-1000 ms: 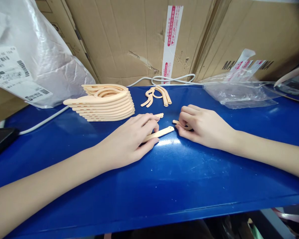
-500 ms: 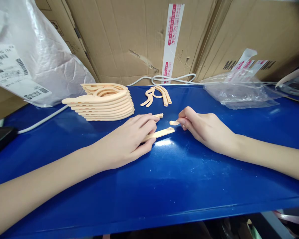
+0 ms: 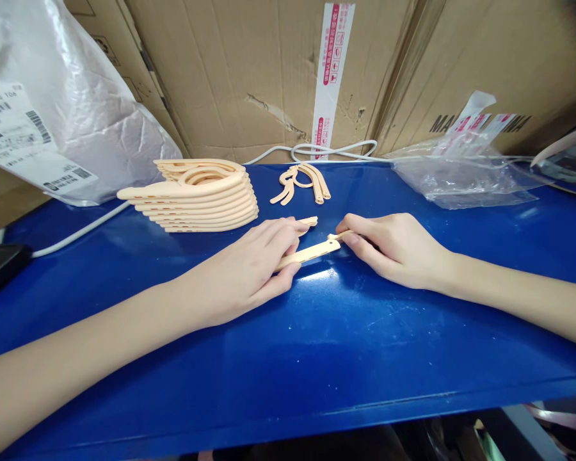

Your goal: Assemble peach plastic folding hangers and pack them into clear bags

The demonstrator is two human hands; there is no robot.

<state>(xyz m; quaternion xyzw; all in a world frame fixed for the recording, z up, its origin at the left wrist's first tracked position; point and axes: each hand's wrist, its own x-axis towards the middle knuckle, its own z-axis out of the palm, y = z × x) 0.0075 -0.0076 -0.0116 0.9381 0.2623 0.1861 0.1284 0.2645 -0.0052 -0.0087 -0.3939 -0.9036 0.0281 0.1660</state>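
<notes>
My left hand [image 3: 249,269] lies on the blue table [image 3: 317,346] with its fingers closed on a flat peach plastic arm piece [image 3: 312,251], whose free end points right. My right hand [image 3: 393,246] pinches a small peach plastic piece [image 3: 338,235] and holds its tip against that free end. A second peach arm tip [image 3: 310,221] shows just beyond my left fingers. Further back lie a stack of peach folded hanger parts [image 3: 199,195] at the left and a small cluster of loose peach hook pieces [image 3: 301,182].
Cardboard boxes [image 3: 269,70] wall off the back of the table. A white plastic parcel bag [image 3: 52,109] leans at the back left, clear plastic bags [image 3: 461,173] lie at the back right. A white cable [image 3: 77,235] runs along the back. A black object [image 3: 0,266] sits at the left edge.
My right hand has brought the small peach piece leftward until it meets the end of the arm piece. My left hand has lifted that end slightly.
</notes>
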